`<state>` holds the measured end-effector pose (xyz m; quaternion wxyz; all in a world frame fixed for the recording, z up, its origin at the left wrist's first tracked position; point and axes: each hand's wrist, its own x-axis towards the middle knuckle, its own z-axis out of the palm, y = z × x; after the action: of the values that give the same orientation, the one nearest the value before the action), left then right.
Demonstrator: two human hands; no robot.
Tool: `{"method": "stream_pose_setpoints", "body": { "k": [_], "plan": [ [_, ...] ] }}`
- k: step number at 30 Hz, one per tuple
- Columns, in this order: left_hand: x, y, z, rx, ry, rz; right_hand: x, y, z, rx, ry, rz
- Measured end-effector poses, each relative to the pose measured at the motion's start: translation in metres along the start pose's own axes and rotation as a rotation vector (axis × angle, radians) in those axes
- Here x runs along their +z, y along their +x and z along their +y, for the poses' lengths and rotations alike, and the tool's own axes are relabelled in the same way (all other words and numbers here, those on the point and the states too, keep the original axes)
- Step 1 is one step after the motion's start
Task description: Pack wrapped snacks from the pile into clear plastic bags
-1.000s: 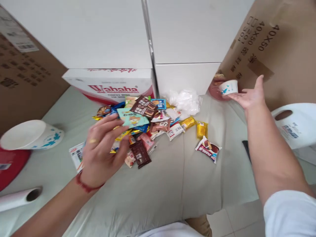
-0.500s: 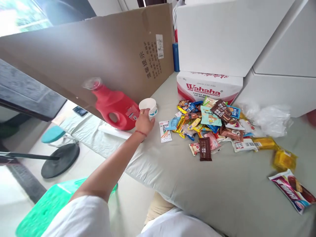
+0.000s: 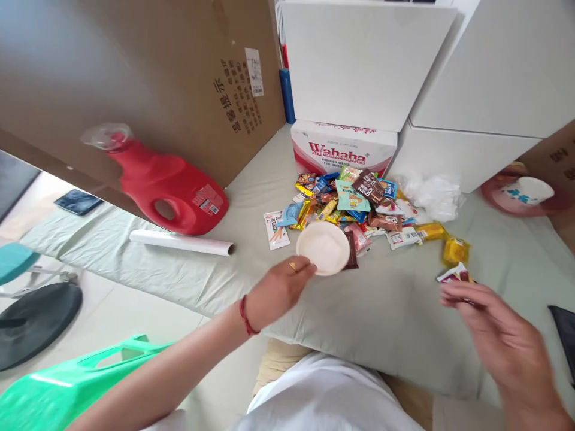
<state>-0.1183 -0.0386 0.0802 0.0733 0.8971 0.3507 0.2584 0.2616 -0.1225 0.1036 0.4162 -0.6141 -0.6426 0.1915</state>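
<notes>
My left hand point(image 3: 281, 290) is closed on the rim of a white paper bowl point(image 3: 322, 246), tilted so its inside faces me. Behind and under the bowl lies a pile of small wrapped snacks point(image 3: 330, 209); a brown-wrapped bar point(image 3: 352, 248) is partly covered by it. At the lower right, my right hand point(image 3: 498, 335) has its fingers pinched around a snack bar in a purple and white wrapper point(image 3: 454, 273). The hand hides most of that bar. Two yellow packets point(image 3: 455, 249) lie just beyond it.
A red jug point(image 3: 179, 191) leans by a large cardboard sheet point(image 3: 179, 90), with a white roll point(image 3: 182, 242) before it. Behind the pile are a Wahaha box point(image 3: 344, 149) and clear plastic bags point(image 3: 433, 194). Another patterned paper bowl point(image 3: 527, 194) sits right, a phone point(image 3: 78, 202) left.
My left hand has brought the paper bowl from beside the red jug rightward and nearer, in front of the snack pile. My right hand has come into view at the snack bar. The view has turned right.
</notes>
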Motion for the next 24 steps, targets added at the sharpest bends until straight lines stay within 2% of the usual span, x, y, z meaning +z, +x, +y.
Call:
{"method": "stream_pose_setpoints", "body": {
  "k": [3,5,7,10,13,17,24],
  "plan": [
    [0.030,-0.008,0.038,0.070,-0.111,-0.105,0.042,0.021,-0.039,-0.313,-0.021,-0.397],
    [0.048,-0.012,0.050,0.071,-0.158,-0.157,0.072,0.035,-0.053,-0.408,-0.123,-0.576],
    [0.061,-0.016,0.057,0.064,-0.188,-0.161,0.099,0.047,-0.056,-0.360,-0.359,-0.770],
    [0.072,-0.022,0.061,0.020,-0.167,-0.053,0.128,0.058,-0.055,-0.232,-0.642,-0.972],
    [0.076,-0.025,0.062,-0.029,-0.157,0.038,0.141,0.065,-0.057,-0.188,-0.719,-1.041],
    [0.077,-0.025,0.060,-0.081,-0.209,0.081,0.142,0.069,-0.066,-0.169,-0.763,-1.102],
    [0.084,-0.024,0.056,-0.080,-0.303,0.116,0.127,0.048,-0.061,-0.164,-0.713,-0.996]
  ]
}}
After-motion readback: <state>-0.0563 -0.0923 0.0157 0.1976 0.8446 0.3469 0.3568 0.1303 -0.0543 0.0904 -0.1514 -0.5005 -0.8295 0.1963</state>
